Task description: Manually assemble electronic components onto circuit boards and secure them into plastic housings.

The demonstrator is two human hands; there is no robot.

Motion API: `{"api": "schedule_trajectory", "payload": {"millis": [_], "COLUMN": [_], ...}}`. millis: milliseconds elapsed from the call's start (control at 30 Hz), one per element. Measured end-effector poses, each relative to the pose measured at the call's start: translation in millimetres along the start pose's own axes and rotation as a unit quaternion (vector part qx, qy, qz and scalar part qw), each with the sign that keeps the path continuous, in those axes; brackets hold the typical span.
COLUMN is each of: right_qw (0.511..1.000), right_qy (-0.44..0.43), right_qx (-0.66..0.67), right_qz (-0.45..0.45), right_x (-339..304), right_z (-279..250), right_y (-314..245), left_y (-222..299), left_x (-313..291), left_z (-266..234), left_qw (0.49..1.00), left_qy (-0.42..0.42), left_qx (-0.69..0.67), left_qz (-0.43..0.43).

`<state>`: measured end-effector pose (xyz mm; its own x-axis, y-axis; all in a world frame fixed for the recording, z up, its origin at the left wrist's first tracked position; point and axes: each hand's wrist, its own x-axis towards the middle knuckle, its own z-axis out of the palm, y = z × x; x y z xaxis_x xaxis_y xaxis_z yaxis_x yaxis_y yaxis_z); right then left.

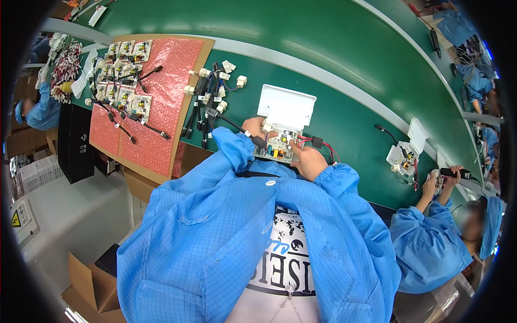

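A white plastic case (pixel 287 106) lies on the green bench in front of me, its lid hinged back away from me. In its near half sits a circuit board (pixel 280 146) with yellow and dark components. My left hand (pixel 255 128) grips the left side of the case, with its fingers bent over the edge by a white connector (pixel 267 125). My right hand (pixel 311 162) is closed at the board's near right corner, and its index finger presses on the components. A black cable (pixel 231 123) leads off on the left. Red wires (pixel 323 145) with a black block run out on the right.
Several circuit boards (pixel 126 97) with black leads lie on pink bubble wrap (pixel 177 70) over cardboard at the left. Nearer is a bunch of cables (pixel 207 97) with white plugs. A second open case (pixel 409 148) lies to the right, beside a co-worker (pixel 431 237) handling a part.
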<state>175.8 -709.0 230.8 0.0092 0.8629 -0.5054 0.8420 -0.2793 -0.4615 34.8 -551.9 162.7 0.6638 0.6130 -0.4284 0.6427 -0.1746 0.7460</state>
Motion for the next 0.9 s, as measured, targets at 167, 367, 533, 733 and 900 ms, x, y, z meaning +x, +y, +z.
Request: {"api": "schedule_trajectory", "payload": {"millis": [167,367,533,733,900], "right_qw": [0.999,0.989,0.977,0.953,0.948], "right_qy": [0.035,0.146,0.200,0.189,0.180], "right_qx": [-0.002,-0.003,-0.068,-0.115,-0.170], "right_qz": [0.012,0.007,-0.023,-0.205,-0.199], "right_x": [-1.8,-13.2,-16.1,10.7,16.8], "right_z": [12.0,26.0,3.2,7.3,9.8], "right_y": [0.3,-3.2,-25.3,-28.9,-30.3], "left_y": [3.1,-2.3,11.8,-20.4,-12.1], "left_x": [-3.5,-3.0,-9.7,-8.0,-21.7], "left_z": [2.1,4.6,-5.1,0.4,-10.0], "left_qw": [0.998,0.996,0.990,0.972,0.988], "left_qy": [0.024,0.060,0.053,0.078,0.026], "left_qx": [-0.052,0.069,0.115,0.115,0.090], "left_qz": [0.013,0.022,0.055,0.191,0.124]}}
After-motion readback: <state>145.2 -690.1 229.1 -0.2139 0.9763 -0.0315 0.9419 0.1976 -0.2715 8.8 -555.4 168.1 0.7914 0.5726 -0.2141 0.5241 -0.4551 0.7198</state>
